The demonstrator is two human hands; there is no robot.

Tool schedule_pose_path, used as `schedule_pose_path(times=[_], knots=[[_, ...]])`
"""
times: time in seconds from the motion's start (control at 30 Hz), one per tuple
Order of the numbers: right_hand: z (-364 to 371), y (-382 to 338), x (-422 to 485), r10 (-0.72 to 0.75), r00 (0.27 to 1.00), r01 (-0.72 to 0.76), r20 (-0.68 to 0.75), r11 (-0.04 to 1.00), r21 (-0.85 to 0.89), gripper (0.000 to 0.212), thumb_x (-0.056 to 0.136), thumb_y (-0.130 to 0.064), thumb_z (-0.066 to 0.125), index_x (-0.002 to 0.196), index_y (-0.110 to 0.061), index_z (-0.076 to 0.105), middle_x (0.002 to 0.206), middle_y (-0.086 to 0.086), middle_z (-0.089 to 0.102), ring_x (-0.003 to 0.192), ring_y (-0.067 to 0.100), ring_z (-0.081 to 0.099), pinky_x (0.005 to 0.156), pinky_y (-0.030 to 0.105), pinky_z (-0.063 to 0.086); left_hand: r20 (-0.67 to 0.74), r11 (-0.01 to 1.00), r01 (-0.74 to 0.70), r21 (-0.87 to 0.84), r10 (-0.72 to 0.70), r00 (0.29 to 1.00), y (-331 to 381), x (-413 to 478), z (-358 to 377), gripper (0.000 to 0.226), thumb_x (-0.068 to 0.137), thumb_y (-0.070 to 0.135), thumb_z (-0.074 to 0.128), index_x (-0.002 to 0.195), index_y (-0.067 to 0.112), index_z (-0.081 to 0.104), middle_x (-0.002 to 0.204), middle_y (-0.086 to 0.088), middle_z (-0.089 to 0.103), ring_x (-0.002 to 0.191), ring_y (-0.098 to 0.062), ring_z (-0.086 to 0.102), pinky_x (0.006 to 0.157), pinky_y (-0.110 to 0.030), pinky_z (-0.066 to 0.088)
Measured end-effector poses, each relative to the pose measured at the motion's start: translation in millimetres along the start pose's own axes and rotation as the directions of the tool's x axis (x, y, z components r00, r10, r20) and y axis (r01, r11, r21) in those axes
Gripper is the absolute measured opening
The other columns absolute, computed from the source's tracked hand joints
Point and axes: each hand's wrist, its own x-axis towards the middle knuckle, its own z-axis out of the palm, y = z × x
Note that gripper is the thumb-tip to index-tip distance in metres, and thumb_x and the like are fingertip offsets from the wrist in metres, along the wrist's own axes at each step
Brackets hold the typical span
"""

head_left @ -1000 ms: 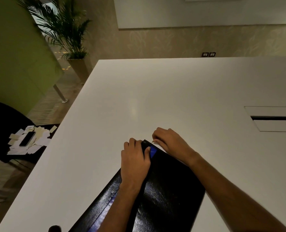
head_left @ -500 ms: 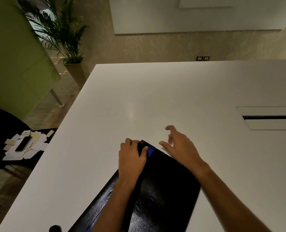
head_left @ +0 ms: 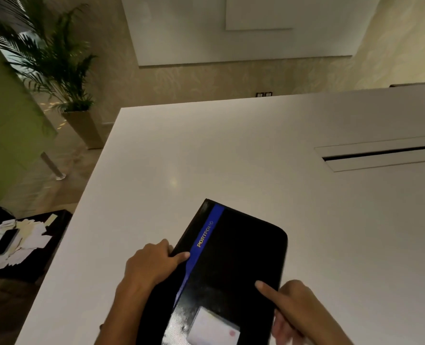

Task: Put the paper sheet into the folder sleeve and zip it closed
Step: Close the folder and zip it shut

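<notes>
A black zip folder (head_left: 241,247) with a blue stripe and gold "PORTFOLIO" lettering lies closed on the white table (head_left: 231,150), its far corner pointing away from me. My left hand (head_left: 151,265) grips its left edge, fingers wrapped over the side and thumb on the blue stripe. My right hand (head_left: 293,305) sits at the folder's near right edge. Its index finger is stretched onto the cover, its other fingers are curled, and nothing shows in it. A white label (head_left: 212,327) lies on the cover's near end. No loose paper sheet is in sight.
A long cable slot (head_left: 380,155) is cut into the table at the right. Left of the table's edge stands a low dark side table (head_left: 57,235) with scattered paper scraps and a black phone (head_left: 5,242). A potted palm (head_left: 57,70) stands beyond.
Both hands have slid back from the folder's far corner toward me. The right hand let go of that corner, opened, and now rests a finger on the cover. The stripe and lettering are uncovered.
</notes>
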Motion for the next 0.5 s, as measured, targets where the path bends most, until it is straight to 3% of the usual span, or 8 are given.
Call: schedule_pose_path(times=[0.1,0.2,0.3,0.5], knots=[[18,-1,-9,-0.035,0.995,0.03,-0.097,0.998,-0.055,0.06,0.097,-0.066,0.072,0.078,-0.01,0.066,0.048,-0.002,0.071,0.044,0.006,0.071,0.052,0.016,0.056,-0.089,0.997,-0.062,0.036,0.065,0.994,2,-16,10,0.053,0.099,0.08,0.048,0.112,0.029,0.057,0.11,0.005,0.067,0.101,-0.024,0.068,0.079,-0.037,0.048],[29,0,-14,-0.067,0.978,0.049,-0.196,0.994,-0.096,0.046,0.102,-0.055,0.071,0.08,-0.015,0.059,0.05,-0.002,0.07,0.04,0.01,0.067,0.039,0.013,0.043,-0.121,0.995,-0.098,-0.012,0.096,0.988,0,-21,9,0.049,0.103,0.075,0.047,0.107,0.027,0.053,0.1,0.008,0.062,0.089,-0.019,0.062,0.072,-0.035,0.045],[35,2,-12,-0.103,0.942,0.045,-0.321,0.982,-0.182,0.04,0.104,-0.049,0.071,0.083,-0.023,0.049,0.079,-0.004,0.066,0.061,0.006,0.06,0.049,0.022,0.04,-0.111,0.992,-0.103,-0.07,0.095,0.989,-7,-25,8,0.048,0.104,0.071,0.051,0.105,0.023,0.054,0.098,0.006,0.063,0.087,-0.02,0.062,0.071,-0.036,0.046],[20,-16,2,-0.207,0.88,0.139,-0.428,0.973,-0.184,0.039,0.102,-0.045,0.074,0.085,-0.017,0.053,0.081,0.002,0.067,0.073,0.021,0.064,0.061,0.037,0.043,-0.176,0.938,-0.108,-0.329,0.051,0.983,-22,-36,4,0.048,0.101,0.067,0.062,0.088,0.022,0.051,0.084,0.001,0.066,0.073,-0.016,0.062,0.059,-0.032,0.04]])
